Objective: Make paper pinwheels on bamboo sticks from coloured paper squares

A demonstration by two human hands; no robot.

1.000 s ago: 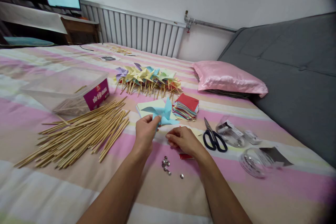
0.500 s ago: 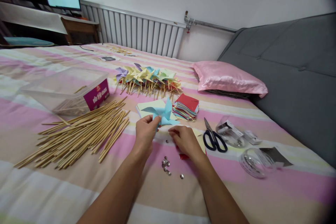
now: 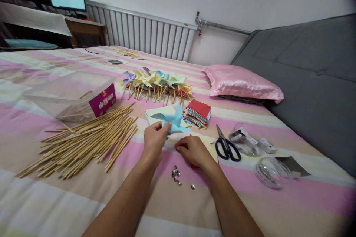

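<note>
A light blue paper pinwheel [image 3: 175,123] is pinched between the thumb and fingers of my left hand [image 3: 154,137], held over pale square paper [image 3: 155,111]. Lower and to the right, my right hand [image 3: 196,150] has its fingertips closed on a single thumbtack [image 3: 177,150] at the bedspread. Several silver thumbtacks [image 3: 175,173] lie in a small heap nearer me, with one lone tack [image 3: 193,186] to their right. Beneath my right hand is more cut paper [image 3: 210,147], yellow and red, partly hidden by the hand.
Wooden sticks [image 3: 91,142] spread at left before a clear plastic box [image 3: 69,81]. Finished pinwheels [image 3: 155,81] are piled behind. A coloured paper stack [image 3: 198,111], scissors [image 3: 226,146], and clear round containers [image 3: 268,174] sit to the right. A pink pillow [image 3: 241,81] lies by the grey headboard [image 3: 306,52].
My right hand has moved down and slightly left, from beside the pinwheel to the lone tack below it. My left hand and the pinwheel stay almost still.
</note>
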